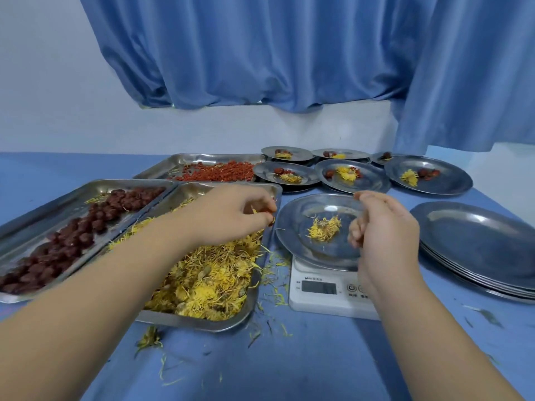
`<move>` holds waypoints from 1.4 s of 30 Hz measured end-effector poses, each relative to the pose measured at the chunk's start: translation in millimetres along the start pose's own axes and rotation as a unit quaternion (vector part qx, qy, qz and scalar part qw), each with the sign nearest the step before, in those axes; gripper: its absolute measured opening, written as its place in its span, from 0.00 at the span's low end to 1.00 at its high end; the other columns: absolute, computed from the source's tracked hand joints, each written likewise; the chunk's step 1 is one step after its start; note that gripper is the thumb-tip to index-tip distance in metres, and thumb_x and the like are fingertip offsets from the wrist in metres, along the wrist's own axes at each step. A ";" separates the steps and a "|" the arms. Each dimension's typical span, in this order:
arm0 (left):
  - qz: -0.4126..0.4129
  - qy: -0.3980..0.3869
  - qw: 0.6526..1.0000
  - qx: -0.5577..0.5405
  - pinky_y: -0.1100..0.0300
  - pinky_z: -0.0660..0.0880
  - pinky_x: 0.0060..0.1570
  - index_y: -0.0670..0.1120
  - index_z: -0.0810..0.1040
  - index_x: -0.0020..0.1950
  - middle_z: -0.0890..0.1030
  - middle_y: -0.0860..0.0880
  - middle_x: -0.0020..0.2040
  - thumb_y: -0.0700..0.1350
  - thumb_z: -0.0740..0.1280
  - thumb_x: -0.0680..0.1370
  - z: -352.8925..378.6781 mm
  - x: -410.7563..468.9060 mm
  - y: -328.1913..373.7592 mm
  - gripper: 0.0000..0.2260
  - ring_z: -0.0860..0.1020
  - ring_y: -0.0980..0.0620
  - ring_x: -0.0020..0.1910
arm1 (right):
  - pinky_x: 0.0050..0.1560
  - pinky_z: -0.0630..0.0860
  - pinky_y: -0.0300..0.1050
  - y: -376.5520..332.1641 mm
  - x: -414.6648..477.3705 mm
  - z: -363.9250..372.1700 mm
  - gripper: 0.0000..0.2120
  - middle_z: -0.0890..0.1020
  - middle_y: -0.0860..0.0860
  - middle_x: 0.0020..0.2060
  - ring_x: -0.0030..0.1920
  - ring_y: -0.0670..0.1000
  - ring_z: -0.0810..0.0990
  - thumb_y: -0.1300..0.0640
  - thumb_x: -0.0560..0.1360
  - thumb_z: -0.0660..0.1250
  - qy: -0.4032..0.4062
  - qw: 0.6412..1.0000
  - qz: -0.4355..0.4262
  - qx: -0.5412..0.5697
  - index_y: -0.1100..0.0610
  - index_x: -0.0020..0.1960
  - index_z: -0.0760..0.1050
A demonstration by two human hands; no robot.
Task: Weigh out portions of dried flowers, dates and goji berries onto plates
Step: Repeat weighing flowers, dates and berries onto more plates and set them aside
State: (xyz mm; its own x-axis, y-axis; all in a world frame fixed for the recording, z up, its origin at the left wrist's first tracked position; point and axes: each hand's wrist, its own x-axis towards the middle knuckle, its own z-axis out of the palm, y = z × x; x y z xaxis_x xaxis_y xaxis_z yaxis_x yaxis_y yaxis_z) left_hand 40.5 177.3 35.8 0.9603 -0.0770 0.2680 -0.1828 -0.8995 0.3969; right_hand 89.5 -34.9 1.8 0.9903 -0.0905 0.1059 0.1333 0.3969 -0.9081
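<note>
Nearest, the left grip (231, 215) is pinched on dried flowers (208, 273) above their tray (202, 321). The plate (330, 253) on the scale (318, 302) lies just right of it. The right grip (382, 227) is curled over that plate; whether anything is held cannot be told.

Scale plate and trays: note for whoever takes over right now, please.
Left hand pinches petals from the dried flowers in the flower tray.
Right hand hovers curled by the plate on the scale; grip unclear.
That plate holds only a flower portion; dates tray and goji tray lie left.
Done: six portioned plates behind.
Left: dates, goji here, then the empty stack.
</note>
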 end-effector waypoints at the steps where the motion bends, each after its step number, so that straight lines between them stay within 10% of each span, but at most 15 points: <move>1: 0.016 -0.005 1.000 0.015 0.71 0.68 0.38 0.57 0.80 0.52 0.79 0.62 0.42 0.52 0.67 0.77 8.0 6.8 8.2 0.06 0.76 0.65 0.41 | 0.24 0.61 0.40 -1.2 2.5 -2.2 0.06 0.66 0.47 0.20 0.23 0.47 0.64 0.61 0.76 0.63 0.005 1.000 0.006 0.003 0.55 0.43 0.78; 8: 0.087 -0.079 0.981 0.152 0.51 0.74 0.55 0.55 0.77 0.59 0.78 0.56 0.54 0.54 0.63 0.79 43.9 37.1 32.1 0.11 0.75 0.55 0.54 | 0.24 0.62 0.41 -3.0 4.0 -5.6 0.06 0.66 0.46 0.19 0.22 0.47 0.64 0.61 0.75 0.63 0.001 1.000 0.014 -0.008 0.56 0.43 0.78; 21: 0.097 -0.046 0.987 0.119 0.58 0.71 0.55 0.55 0.79 0.58 0.76 0.58 0.52 0.53 0.62 0.79 15.0 65.9 -9.7 0.10 0.74 0.58 0.53 | 0.22 0.67 0.36 -24.3 38.0 25.1 0.08 0.72 0.47 0.21 0.23 0.47 0.70 0.58 0.75 0.64 -0.178 0.963 -0.079 -0.188 0.51 0.39 0.79; 31: -0.134 0.099 0.979 0.121 0.59 0.67 0.47 0.49 0.82 0.54 0.80 0.52 0.49 0.45 0.64 0.79 -55.0 121.4 -114.7 0.08 0.75 0.53 0.47 | 0.27 0.72 0.39 -36.0 106.4 58.0 0.13 0.76 0.49 0.22 0.24 0.45 0.75 0.58 0.78 0.60 -0.254 0.887 -0.136 -0.361 0.48 0.40 0.80; 42: -0.230 -0.094 0.951 0.182 0.52 0.69 0.65 0.48 0.79 0.63 0.78 0.47 0.65 0.49 0.60 0.81 -11.5 206.6 -200.3 0.14 0.75 0.49 0.61 | 0.27 0.71 0.36 -17.2 147.5 50.5 0.11 0.78 0.47 0.24 0.24 0.43 0.74 0.55 0.76 0.63 -0.262 0.851 -0.162 -0.425 0.48 0.37 0.79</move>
State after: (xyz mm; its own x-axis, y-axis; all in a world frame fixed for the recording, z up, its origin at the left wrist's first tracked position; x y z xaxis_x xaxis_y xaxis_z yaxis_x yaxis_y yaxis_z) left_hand 273.1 346.5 21.7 0.9479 0.3164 -0.0369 0.3185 -0.9431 0.0955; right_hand 235.3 -9.0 53.5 0.8190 0.4379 0.3708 0.5458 -0.3953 -0.7388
